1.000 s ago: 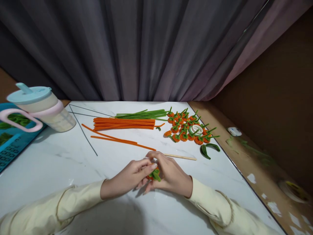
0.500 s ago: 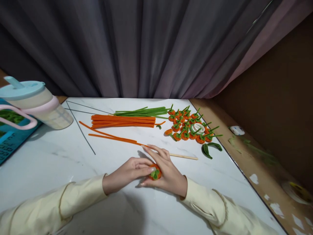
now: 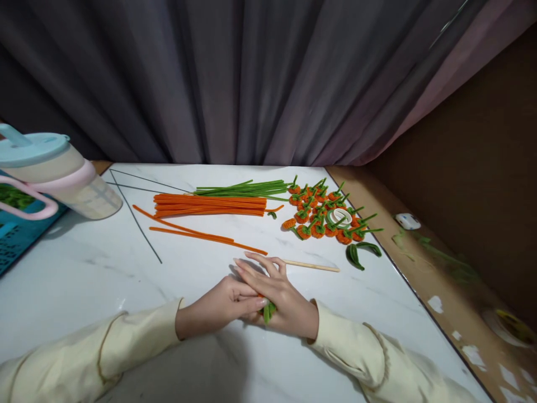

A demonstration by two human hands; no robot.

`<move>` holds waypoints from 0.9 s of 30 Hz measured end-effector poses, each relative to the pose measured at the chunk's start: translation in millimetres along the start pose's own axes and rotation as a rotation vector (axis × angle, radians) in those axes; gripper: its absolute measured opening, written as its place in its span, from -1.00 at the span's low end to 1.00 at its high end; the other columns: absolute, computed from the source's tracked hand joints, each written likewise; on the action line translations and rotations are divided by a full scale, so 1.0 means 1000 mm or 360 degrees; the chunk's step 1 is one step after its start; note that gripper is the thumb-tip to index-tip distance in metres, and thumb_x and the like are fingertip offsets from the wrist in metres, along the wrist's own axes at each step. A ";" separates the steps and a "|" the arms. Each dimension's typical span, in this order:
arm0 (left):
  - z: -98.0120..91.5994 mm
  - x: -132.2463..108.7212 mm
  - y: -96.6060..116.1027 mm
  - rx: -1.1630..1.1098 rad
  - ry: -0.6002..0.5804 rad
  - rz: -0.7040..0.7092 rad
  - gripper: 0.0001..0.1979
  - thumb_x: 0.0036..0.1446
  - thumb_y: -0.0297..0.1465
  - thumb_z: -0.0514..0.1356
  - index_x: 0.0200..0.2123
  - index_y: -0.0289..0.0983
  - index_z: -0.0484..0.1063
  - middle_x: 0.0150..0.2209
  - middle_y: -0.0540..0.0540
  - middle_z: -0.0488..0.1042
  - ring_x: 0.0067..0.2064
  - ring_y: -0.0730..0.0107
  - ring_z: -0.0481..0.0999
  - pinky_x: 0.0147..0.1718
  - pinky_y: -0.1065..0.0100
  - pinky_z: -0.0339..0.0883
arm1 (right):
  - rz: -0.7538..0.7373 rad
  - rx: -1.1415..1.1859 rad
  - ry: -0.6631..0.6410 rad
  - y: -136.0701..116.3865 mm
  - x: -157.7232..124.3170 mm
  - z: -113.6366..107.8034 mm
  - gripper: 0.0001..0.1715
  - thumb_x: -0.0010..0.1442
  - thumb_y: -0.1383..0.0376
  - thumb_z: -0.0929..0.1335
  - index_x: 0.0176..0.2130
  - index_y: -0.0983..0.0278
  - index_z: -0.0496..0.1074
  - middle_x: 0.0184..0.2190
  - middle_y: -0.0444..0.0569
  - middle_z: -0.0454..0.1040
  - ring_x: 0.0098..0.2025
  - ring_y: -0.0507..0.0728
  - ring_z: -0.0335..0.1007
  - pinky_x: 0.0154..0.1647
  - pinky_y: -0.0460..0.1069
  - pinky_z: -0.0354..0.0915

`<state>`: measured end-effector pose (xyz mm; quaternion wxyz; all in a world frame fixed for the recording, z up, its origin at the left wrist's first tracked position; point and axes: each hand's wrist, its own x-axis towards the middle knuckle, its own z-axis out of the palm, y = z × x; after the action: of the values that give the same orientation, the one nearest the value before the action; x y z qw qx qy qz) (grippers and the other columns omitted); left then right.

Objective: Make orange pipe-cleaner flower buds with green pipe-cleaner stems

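Between my two hands is a small pipe-cleaner pumpkin (image 3: pixel 269 311), orange with a green top, mostly hidden by fingers. My left hand (image 3: pixel 222 305) pinches it from the left, thumb pressed near the green part. My right hand (image 3: pixel 283 296) is closed around it from the other side, its upper fingers stretched out over the table. Just beyond my fingertips lie loose orange pipe cleaners (image 3: pixel 201 236). A thin wooden stick (image 3: pixel 312 265) runs out from behind my right hand.
Behind lie bundles of orange pipe cleaners (image 3: pixel 210 205) and green pipe cleaners (image 3: pixel 243 188). Several finished pumpkins (image 3: pixel 318 230) cluster at right with white tape rings (image 3: pixel 340 218) and dark green curled pieces (image 3: pixel 354 257). A lidded tumbler (image 3: pixel 84 184) stands left, by a blue tray (image 3: pixel 25 246).
The pumpkin has turned in my hands and is more covered now, its green part tilted downward. My right hand's fingers have drawn in over it. The view has shifted slightly.
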<state>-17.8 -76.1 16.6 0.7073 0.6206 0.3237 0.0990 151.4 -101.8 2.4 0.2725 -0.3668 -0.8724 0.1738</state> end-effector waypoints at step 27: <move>0.002 0.002 0.006 -0.0406 0.0075 -0.0032 -0.70 -0.06 -0.24 0.30 -0.58 -0.36 0.37 -0.58 0.05 0.33 -0.50 0.52 0.25 -0.48 0.45 0.12 | -0.0203 -0.0031 0.0255 -0.002 0.000 -0.008 -0.54 0.29 0.39 0.17 0.17 0.31 0.15 0.00 0.17 0.45 0.18 0.19 0.22 -0.03 0.14 0.14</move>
<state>-13.4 -75.2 21.4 0.7737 0.5197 0.3313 0.1468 155.0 -102.3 9.2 0.3483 -0.3258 -0.8711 0.1176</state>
